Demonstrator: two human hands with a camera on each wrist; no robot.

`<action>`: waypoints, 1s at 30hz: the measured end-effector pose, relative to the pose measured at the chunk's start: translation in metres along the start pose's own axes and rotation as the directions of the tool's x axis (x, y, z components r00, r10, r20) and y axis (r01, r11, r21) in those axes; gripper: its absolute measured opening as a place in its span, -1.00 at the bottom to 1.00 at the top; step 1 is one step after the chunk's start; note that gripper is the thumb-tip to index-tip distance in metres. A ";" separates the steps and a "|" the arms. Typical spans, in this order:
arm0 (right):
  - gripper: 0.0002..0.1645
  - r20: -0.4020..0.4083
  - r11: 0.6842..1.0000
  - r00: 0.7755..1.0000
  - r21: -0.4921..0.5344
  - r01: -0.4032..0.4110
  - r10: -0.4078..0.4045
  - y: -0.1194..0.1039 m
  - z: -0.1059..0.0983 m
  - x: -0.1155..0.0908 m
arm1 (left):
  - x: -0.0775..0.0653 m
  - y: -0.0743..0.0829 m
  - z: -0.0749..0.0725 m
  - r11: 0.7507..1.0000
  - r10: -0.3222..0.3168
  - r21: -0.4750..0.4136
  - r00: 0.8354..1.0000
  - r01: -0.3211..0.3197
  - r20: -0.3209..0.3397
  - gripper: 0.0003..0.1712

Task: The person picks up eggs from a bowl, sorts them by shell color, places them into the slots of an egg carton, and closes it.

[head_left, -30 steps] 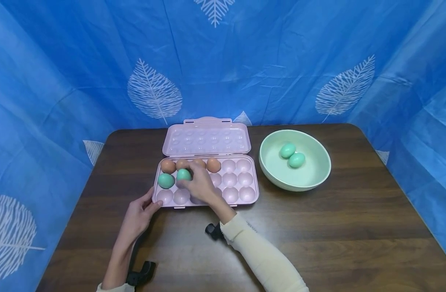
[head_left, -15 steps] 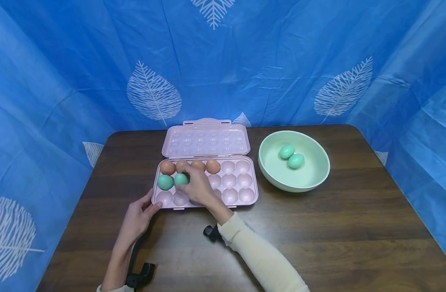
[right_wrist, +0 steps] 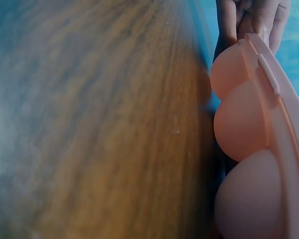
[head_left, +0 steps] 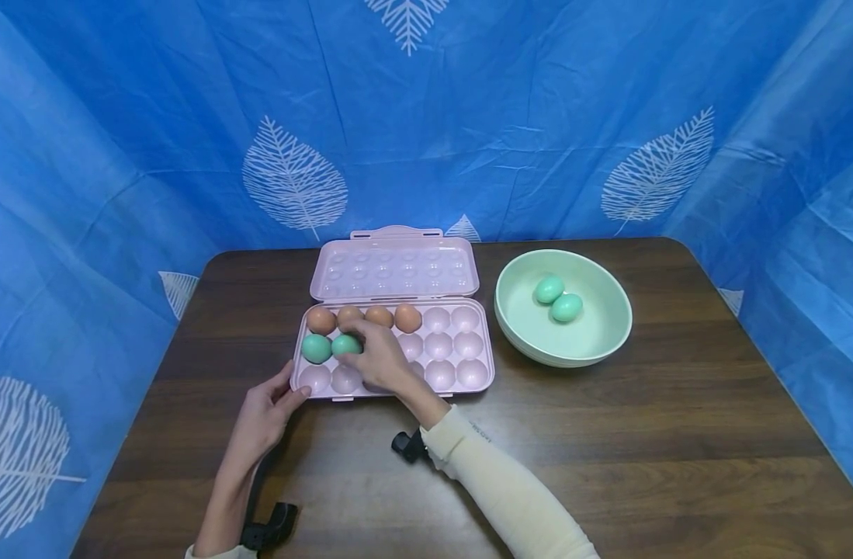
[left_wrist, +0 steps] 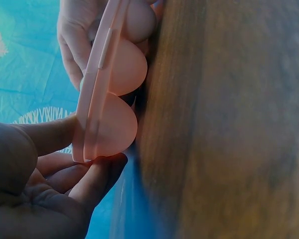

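A pink plastic egg tray (head_left: 469, 344) lies opened on the table, its lid (head_left: 396, 268) folded back behind it. Several brown eggs (head_left: 408, 317) fill the left part of the back row. In the middle row, one green egg (head_left: 317, 348) sits in the leftmost cup. My right hand (head_left: 383, 359) pinches a second green egg (head_left: 345, 345) at the cup beside it. At the front left corner, my left hand (head_left: 264, 411) grips the tray's edge; the left wrist view shows fingers both above and below that corner. The right wrist view shows the cups' undersides, not the held egg.
A light green bowl (head_left: 608, 330) with two green eggs (head_left: 559, 298) in it stands right of the tray. A dark wooden table (head_left: 643, 435) carries everything. Blue cloth (head_left: 468, 116) with white leaf prints hangs behind and at both sides.
My right hand has brought its green egg slightly left and down, closer to the other green egg in the middle row. The left hand stays on the tray corner.
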State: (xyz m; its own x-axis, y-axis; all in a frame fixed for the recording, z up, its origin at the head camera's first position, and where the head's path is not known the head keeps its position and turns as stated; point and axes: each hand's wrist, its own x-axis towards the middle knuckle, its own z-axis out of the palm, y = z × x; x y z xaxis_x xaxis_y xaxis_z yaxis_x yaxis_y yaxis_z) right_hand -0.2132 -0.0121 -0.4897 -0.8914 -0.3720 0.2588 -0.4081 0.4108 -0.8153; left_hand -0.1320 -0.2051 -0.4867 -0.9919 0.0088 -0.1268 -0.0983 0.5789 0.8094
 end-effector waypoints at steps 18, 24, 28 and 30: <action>-0.54 -0.079 0.978 0.997 0.206 0.021 -0.005 0.001 -0.018 -0.012 | 0.000 0.000 0.001 1.000 -0.002 -0.008 1.000 0.002 -0.014 -0.27; -0.59 -0.076 0.893 0.997 0.448 0.049 -0.017 -0.024 -0.041 -0.018 | 0.000 0.001 -0.001 1.000 0.008 0.001 1.000 -0.008 -0.019 -0.27; -0.59 -0.060 0.880 0.998 0.473 0.044 -0.017 -0.027 -0.047 -0.020 | 0.000 0.002 0.000 1.000 -0.014 -0.004 1.000 0.014 -0.006 -0.25; -0.58 -0.057 0.884 0.998 0.464 0.051 -0.027 -0.027 -0.049 -0.020 | 0.000 0.002 0.000 1.000 -0.020 -0.001 1.000 0.020 -0.005 -0.25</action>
State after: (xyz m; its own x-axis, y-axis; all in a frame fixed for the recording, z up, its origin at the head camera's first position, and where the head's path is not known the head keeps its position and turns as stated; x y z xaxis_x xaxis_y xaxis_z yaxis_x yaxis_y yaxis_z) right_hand -0.1935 0.0251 -0.4472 -0.8899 -0.3346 0.3099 -0.3144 -0.0422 -0.9483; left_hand -0.1324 -0.2038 -0.4848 -0.9901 -0.0063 -0.1401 -0.1179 0.5784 0.8072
